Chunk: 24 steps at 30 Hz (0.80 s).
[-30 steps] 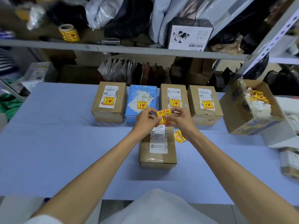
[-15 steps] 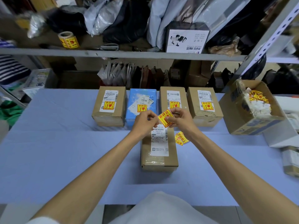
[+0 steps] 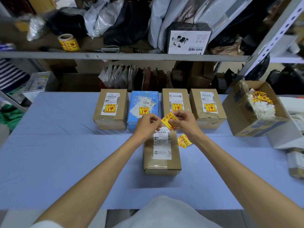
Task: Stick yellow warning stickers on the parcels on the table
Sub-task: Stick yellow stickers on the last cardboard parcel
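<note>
Both hands are holding one yellow warning sticker [image 3: 169, 120] up in the air, just above the far end of the nearest brown parcel [image 3: 162, 163]. The left hand [image 3: 148, 125] is curling its fingers and pinching the sticker's left corner. The right hand [image 3: 185, 124] is pinching the right side between thumb and fingers. The sticker is sitting tilted, like a diamond, with its red writing facing up. The nearest parcel is lying flat on the blue table [image 3: 65, 153], and it is showing a white address label but no yellow sticker. A few loose yellow stickers [image 3: 184, 140] are lying on the table just beside this parcel, under the right wrist. Behind the hands, four parcels are standing in a row, side by side: a brown one [image 3: 111, 116], a blue one [image 3: 143, 101], another brown one [image 3: 175, 97] and one more brown one [image 3: 208, 112]. Each of these four is wearing a yellow sticker on top. On the right, an open cardboard box [image 3: 243, 122] is holding white paper bits and more yellow stickers. A roll of yellow stickers [image 3: 68, 42] is sitting up on the shelf [image 3: 131, 55].
</note>
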### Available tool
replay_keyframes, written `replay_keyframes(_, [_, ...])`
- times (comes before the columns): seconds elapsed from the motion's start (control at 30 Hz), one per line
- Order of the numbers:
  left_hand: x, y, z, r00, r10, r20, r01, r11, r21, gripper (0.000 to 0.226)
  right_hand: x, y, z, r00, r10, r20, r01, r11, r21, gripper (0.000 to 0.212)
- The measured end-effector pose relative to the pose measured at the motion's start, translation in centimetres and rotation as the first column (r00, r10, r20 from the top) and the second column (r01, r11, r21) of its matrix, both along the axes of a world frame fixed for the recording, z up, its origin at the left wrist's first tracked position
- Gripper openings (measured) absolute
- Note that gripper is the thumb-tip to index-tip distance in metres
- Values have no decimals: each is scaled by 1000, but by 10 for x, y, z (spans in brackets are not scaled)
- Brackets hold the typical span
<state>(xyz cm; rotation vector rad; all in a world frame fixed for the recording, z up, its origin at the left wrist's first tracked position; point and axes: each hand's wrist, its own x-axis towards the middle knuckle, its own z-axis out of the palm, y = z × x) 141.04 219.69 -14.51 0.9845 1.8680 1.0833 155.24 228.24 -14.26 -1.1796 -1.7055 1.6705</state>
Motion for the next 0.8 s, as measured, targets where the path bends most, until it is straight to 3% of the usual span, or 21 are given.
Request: replay_keyframes(0.8, [-6,3,-1,996,-48,79,49,999,-15,14,3,4,0,1000,-9,6,9,1000,10,16])
